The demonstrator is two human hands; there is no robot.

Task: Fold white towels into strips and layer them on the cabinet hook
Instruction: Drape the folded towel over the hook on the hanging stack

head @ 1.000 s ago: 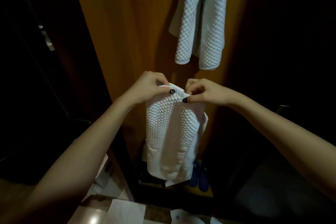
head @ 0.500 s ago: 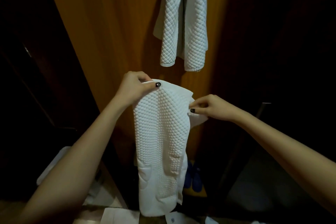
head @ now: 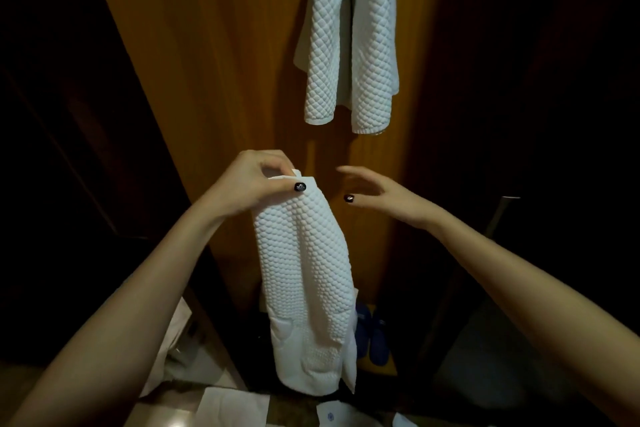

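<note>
Left hand point(head: 254, 184) pinches top of folded towel point(head: 304, 274), strip dangling below it. Right hand point(head: 377, 192) open beside, empty. Hung towel point(head: 349, 35) above both. One-hand pinch, so strip could probably unfold or slip off.

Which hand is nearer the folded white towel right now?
Left. The left hand pinches the top edge of the folded towel. The right hand is open just to the towel's right, not touching it.
</note>
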